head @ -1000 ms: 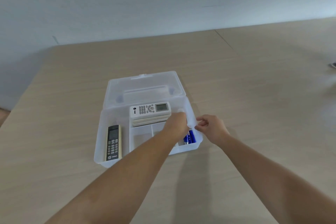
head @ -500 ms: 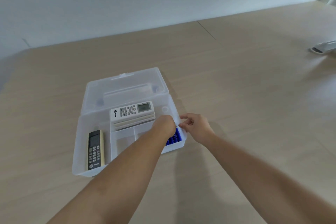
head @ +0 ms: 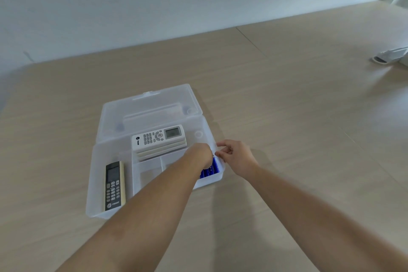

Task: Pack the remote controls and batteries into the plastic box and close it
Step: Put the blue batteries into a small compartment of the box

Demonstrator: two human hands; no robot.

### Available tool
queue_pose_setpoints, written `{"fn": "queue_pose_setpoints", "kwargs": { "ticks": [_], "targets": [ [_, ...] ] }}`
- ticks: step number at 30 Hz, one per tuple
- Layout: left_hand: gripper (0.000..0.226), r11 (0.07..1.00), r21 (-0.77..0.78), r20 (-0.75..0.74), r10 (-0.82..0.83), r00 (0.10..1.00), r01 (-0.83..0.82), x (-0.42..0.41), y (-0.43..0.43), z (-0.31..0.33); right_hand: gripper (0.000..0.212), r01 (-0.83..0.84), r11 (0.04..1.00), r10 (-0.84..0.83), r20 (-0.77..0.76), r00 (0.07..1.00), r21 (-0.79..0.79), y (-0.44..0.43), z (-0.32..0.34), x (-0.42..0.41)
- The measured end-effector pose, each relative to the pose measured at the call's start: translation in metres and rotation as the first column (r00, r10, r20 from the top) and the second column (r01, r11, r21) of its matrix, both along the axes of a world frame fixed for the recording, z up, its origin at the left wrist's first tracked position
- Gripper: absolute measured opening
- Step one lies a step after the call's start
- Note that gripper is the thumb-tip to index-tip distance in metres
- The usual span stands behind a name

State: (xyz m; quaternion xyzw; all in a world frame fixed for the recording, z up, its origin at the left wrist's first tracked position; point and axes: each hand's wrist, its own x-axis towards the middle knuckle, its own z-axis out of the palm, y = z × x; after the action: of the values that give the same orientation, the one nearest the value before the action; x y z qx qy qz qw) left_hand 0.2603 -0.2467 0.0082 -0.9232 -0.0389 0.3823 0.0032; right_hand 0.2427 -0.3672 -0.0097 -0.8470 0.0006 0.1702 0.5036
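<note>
One desk (head: 287,117) carries all the items, and its pale wood surface gives the open box a flat, stable base for loading. The plastic box (head: 97,183) sits near the person, with its lid (head: 150,104) folded back flat on the desk on the far side; this leaves every compartment open from above. The lid is not yet closed.

Both forearms reach in from the near edge toward the right end of the box. The white remote (head: 157,138) lies crosswise in the far middle section on top of what appear to be further remotes stacked beneath it, probably because only that section is long enough. The black remote (head: 114,184) lies lengthwise in the narrow left compartment, which suits its slim shape. Two small centre compartments hold nothing visible.

The left hand (head: 199,154) is lowered into the near right compartment, over the blue batteries (head: 210,169), which lie side by side there. Its fingers are hidden behind the wrist, so its grip cannot be determined. The right hand (head: 235,157) is at the right wall of the box, thumb and forefinger pinched close together at the rim; whether they hold a battery or the wall itself cannot be determined. By judgement, the batteries are being settled into place, with closing still to follow.
</note>
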Motion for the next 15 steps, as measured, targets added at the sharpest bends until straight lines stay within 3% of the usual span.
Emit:
{"fn": "queue_pose_setpoints", "kwargs": {
  "ticks": [2,5,9,12,15],
  "targets": [
    [0.010,1.000,0.015,-0.013,0.005,1.000,-0.005,-0.003,-0.001,0.003,0.030,0.004,1.000,-0.004,-0.003,1.000,0.004,0.000,0.000,0.000],
    [0.030,0.999,0.047,0.012,0.028,1.000,-0.028,-0.007,-0.002,0.005,0.031,0.013,1.000,-0.013,-0.012,1.000,0.002,0.001,0.001,-0.001],
    [0.032,0.998,0.021,-0.010,0.057,0.998,-0.056,-0.007,-0.002,0.009,0.030,-0.004,1.000,0.004,-0.014,1.000,-0.016,0.002,0.002,-0.002],
    [0.017,0.970,-0.116,0.004,0.214,0.977,-0.212,-0.008,0.001,0.018,0.029,0.003,0.999,-0.004,-0.022,1.000,-0.048,0.003,0.004,0.001],
    [0.032,0.877,-0.288,-0.023,0.395,0.918,-0.385,-0.005,0.015,0.039,0.030,0.058,0.996,-0.059,-0.016,0.998,-0.070,0.007,0.012,0.013]
  ]
}}
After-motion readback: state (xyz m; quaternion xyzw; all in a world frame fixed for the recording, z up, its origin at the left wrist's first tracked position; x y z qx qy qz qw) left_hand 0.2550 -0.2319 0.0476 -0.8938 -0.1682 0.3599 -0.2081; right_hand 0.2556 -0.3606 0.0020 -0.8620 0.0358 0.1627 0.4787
